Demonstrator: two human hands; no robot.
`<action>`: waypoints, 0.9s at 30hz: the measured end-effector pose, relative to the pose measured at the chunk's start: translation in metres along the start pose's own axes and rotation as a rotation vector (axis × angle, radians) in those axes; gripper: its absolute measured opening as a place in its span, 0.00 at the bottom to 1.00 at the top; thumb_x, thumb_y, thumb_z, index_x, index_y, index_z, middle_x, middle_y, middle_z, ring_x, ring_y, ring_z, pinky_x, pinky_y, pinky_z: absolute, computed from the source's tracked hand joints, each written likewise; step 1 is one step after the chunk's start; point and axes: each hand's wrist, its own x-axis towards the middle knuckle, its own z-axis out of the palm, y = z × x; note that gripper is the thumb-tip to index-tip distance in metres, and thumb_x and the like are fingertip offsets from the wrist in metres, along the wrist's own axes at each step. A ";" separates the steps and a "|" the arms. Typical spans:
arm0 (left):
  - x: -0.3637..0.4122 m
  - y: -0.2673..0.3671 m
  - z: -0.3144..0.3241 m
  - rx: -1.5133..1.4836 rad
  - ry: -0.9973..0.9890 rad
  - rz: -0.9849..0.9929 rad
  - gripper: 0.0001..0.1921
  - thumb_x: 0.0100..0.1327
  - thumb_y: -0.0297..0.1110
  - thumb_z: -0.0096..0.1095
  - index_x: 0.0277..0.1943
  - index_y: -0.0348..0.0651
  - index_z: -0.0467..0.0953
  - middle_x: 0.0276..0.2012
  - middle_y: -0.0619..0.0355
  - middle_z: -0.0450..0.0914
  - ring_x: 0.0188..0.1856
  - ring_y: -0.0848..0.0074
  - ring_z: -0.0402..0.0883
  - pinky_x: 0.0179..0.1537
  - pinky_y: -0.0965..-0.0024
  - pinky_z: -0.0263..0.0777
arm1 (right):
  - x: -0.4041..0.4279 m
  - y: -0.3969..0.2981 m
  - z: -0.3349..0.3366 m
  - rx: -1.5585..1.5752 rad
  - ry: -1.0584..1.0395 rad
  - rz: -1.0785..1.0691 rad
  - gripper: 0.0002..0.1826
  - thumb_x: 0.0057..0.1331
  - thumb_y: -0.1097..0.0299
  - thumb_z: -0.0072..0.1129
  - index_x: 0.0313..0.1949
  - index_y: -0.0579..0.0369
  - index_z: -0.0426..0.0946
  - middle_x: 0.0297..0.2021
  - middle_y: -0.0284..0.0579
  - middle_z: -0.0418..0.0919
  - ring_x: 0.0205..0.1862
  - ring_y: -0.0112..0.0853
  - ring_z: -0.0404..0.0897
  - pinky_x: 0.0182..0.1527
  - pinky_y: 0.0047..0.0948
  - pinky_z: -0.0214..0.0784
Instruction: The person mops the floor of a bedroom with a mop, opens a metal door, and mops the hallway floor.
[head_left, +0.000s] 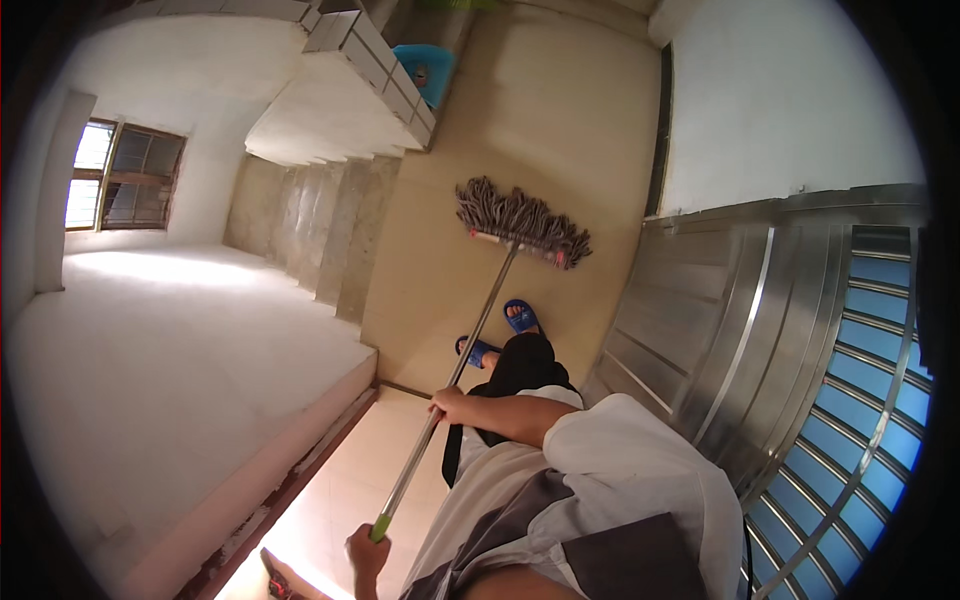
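Note:
A mop with a wide head of grey-brown yarn strands (525, 217) rests on the beige floor (442, 285) ahead of my feet. Its metal pole (480, 315) runs down toward my body. My right hand (448, 405) is closed around the middle of the pole, at about waist level. Lower in the picture, my left hand (367, 551) holds the green grip (381, 527) at the pole's upper end. My feet are in blue slippers (523, 318), close beside the pole.
Concrete stairs (337, 240) rise at the left, beside a tile-edged white wall (386, 82). Behind that wall's end sits a blue plastic basin (427, 71). A metal door (690, 315) with bars stands close on the right. A raised edge (375, 367) lies near my feet.

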 end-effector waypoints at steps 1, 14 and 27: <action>0.004 0.016 0.009 -0.044 -0.014 -0.009 0.06 0.41 0.32 0.56 0.24 0.41 0.73 0.17 0.48 0.73 0.23 0.53 0.74 0.28 0.56 0.67 | 0.003 -0.008 -0.015 -0.089 0.027 -0.036 0.09 0.42 0.84 0.56 0.16 0.59 0.65 0.15 0.45 0.66 0.18 0.36 0.73 0.17 0.34 0.67; 0.095 0.288 0.026 -0.008 -0.129 0.469 0.12 0.50 0.37 0.54 0.34 0.39 0.69 0.21 0.44 0.75 0.27 0.53 0.76 0.30 0.54 0.68 | -0.052 -0.237 -0.191 0.190 0.364 -0.644 0.08 0.53 0.76 0.42 0.17 0.63 0.64 0.11 0.48 0.64 0.11 0.38 0.69 0.11 0.37 0.62; 0.102 0.151 -0.041 0.426 0.016 0.822 0.06 0.49 0.27 0.49 0.32 0.41 0.67 0.14 0.52 0.74 0.18 0.62 0.76 0.22 0.61 0.68 | -0.052 -0.109 -0.110 0.492 0.183 -0.431 0.05 0.58 0.71 0.36 0.27 0.59 0.59 0.16 0.43 0.61 0.16 0.33 0.65 0.23 0.40 0.68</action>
